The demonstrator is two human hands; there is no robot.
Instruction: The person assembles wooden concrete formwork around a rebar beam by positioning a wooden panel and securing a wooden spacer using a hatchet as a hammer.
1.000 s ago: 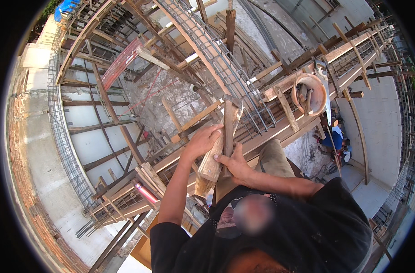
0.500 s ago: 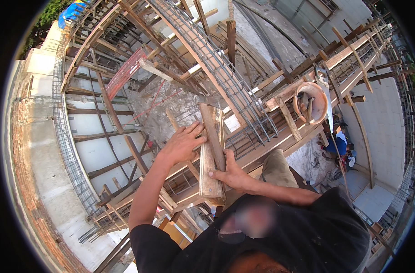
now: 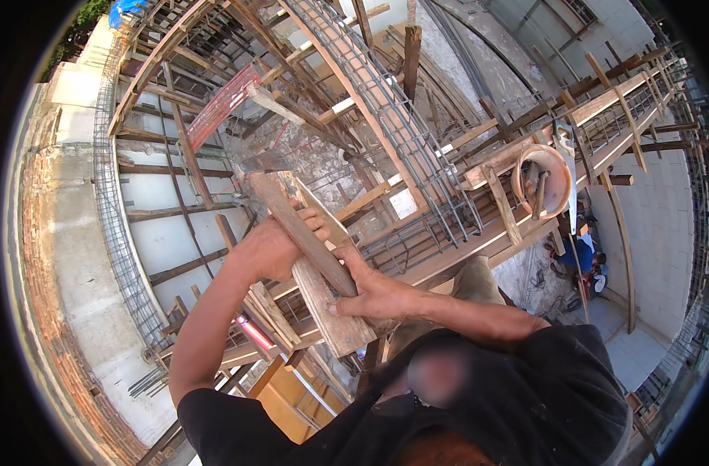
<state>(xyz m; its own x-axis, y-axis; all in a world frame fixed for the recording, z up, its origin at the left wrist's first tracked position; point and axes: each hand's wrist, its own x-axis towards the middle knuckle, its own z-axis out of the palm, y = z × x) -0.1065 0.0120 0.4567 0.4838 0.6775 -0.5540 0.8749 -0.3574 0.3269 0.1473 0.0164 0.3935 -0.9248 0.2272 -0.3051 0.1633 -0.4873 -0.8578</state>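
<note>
In front of my body, both hands hold a wide, pale wooden board [image 3: 329, 311] that slants from upper left to lower right. A narrower, darker wooden strip [image 3: 301, 231] lies lengthwise over it. My left hand [image 3: 267, 250] grips the upper half, its fingers curled beneath the strip and over the board. Closer to the board's lower end, my right hand [image 3: 379, 295] is closed around its right side, with the thumb pressed on the board's face beside the strip's end. The undersides of both pieces are hidden.
A round bucket [image 3: 567, 208] holding a hammer-like tool [image 3: 539, 186] stands on the formwork at the right, with a handsaw [image 3: 566, 155] beside it. A steel rebar cage [image 3: 405, 128] runs in from above. Below right, another person [image 3: 581, 256] is partly visible. Timber props stand all around.
The board and strip have swung from nearly upright to tilted, their upper ends moving left. My left hand went from resting along the edge to wrapping around the wood. The right hand keeps its grip.
</note>
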